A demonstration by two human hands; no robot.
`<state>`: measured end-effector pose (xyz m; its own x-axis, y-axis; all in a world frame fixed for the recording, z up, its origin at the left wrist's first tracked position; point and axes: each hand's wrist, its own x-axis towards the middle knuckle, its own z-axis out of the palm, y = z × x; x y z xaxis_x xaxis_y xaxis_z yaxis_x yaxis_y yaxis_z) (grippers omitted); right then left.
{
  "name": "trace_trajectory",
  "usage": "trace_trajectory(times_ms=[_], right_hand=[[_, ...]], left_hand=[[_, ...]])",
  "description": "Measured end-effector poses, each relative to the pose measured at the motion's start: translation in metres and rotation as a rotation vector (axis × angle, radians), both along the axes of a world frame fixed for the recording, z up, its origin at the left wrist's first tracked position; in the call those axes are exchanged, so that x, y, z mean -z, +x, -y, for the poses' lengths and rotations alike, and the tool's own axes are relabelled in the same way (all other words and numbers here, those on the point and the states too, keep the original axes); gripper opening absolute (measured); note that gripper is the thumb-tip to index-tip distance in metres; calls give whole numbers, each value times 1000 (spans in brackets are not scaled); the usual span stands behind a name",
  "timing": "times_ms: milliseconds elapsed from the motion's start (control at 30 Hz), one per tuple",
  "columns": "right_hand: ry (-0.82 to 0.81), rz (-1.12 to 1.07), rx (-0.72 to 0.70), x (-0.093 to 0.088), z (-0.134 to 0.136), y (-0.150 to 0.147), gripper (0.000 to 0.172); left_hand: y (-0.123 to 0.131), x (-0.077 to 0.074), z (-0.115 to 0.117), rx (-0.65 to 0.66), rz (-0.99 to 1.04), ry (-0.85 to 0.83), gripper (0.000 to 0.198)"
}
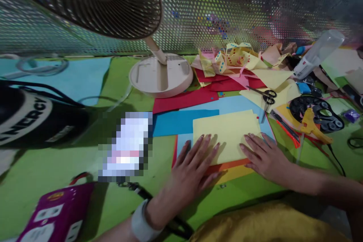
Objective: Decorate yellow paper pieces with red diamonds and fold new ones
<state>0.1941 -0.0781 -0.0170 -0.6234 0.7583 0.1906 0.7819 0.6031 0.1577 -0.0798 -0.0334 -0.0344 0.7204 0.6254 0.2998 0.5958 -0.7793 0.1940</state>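
Observation:
A pale yellow sheet of paper (227, 132) lies on a stack of coloured sheets in front of me. My left hand (193, 166) rests on its left part, palm down, fingers spread. On the right edge lies my right hand (262, 155), also flat with fingers apart. Beneath the yellow sheet show a light blue sheet (241, 104), an orange edge (227, 166) and a yellow-orange edge (235, 174). A blue strip of paper (172, 123) sticks out to the left. Black-handled scissors (269, 97) lie just beyond the stack, and an orange cutter (286, 128) lies to its right.
A fan (161, 79) stands at the back, with a heap of paper scraps (235, 60) beside it. A yellow glue gun (312, 124) lies on the right. On the left are a blurred phone (127, 143), a black bottle (42, 117) and a purple packet (59, 211).

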Motion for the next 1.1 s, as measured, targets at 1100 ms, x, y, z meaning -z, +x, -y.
trace_trajectory(times_ms=[1100], right_hand=[[56, -114, -159, -9, 3, 14, 48]], left_hand=[[-4, -49, -38, -573, 996, -1696, 56]])
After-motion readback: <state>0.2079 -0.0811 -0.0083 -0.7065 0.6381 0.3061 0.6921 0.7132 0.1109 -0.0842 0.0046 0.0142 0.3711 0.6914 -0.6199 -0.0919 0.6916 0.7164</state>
